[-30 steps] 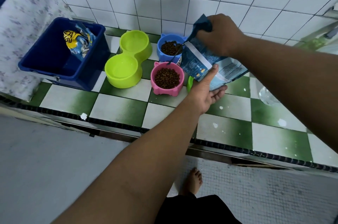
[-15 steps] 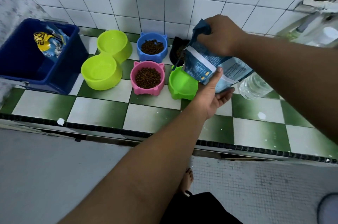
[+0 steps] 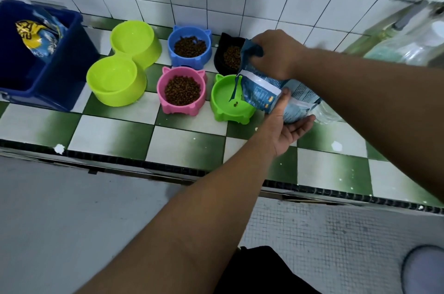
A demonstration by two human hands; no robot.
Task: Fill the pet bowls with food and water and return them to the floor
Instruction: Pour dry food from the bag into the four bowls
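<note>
Kibble now dropping into round green bowl; both hands gripping crinkled bag

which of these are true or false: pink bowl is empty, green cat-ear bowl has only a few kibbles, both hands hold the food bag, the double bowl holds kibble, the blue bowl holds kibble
1. The pink bowl is empty. False: it is full of kibble.
2. The green cat-ear bowl has only a few kibbles. True.
3. The left hand and right hand both hold the food bag. True.
4. The lime double bowl holds kibble. False: no kibble in either well.
5. The blue bowl holds kibble. True.
</note>
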